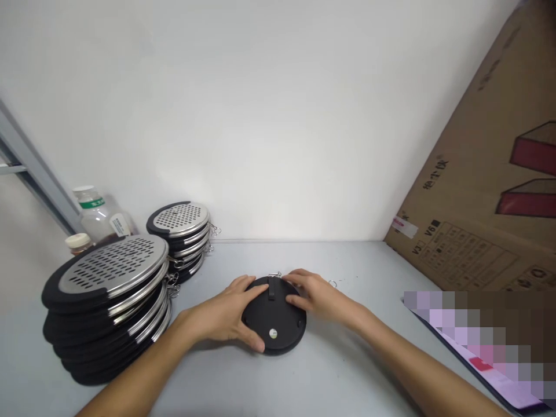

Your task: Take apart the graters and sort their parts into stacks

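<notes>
A round grater (273, 318) lies upside down on the table, showing its black back, a short strap and a small round label. A metal ring sticks out at its far edge. My left hand (226, 310) grips its left rim, with the fingers spread over the back. My right hand (313, 296) rests on its far right side, with the fingertips on the black surface. Nearby on the left stand a tall stack of similar graters (113, 266), steel mesh up, and a shorter stack (178, 219) behind it.
Behind the stacks stand a clear plastic bottle (101, 215) and a small brown bottle with a pale cap (79, 244). A large cardboard box (473, 168) leans at the right against the white wall (269, 116). A small metal ring (332, 283) lies on the grey table (278, 388).
</notes>
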The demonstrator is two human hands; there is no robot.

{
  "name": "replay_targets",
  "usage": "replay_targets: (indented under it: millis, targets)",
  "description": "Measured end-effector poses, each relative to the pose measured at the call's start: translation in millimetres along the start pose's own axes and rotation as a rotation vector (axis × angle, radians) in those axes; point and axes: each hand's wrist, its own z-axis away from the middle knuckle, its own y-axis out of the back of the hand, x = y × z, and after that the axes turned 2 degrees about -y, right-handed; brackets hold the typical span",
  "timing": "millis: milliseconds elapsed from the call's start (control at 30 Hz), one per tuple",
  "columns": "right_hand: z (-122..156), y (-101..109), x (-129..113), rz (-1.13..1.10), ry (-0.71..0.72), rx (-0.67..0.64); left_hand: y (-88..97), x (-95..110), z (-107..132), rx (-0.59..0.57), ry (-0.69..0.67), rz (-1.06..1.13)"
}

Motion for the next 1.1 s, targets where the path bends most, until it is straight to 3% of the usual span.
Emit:
replay_targets:
  millis: [67,167,367,533,667,867,1100]
  targets:
    - [10,4,-7,-0.014,-0.01,-0.096,0.2,0,1,-0.048,0.0,-0.01]
    - [20,2,-12,-0.052,-0.055,-0.205,-5.6,-6,0,-0.03,-0.027,0.007]
    - [22,-13,-5,-0.025,-0.091,-0.277,-20.8,-15,3,0.033,-0.031,0.022]
    - [28,-16,1,-0.038,-0.072,-0.22,-20.2,-11,7,0.056,-0.036,0.03]
    - [28,-6,-1,-0.167,-0.055,-0.115,-9.9,-1,10,0.1,0.006,0.159]
    - [21,4,-1,-0.503,-0.166,0.068,-3.3,12,7,0.353,-0.061,0.369]
    - [15,-1,9,-0.705,-0.175,0.028,-5.4,18,2,0.494,-0.044,0.678]
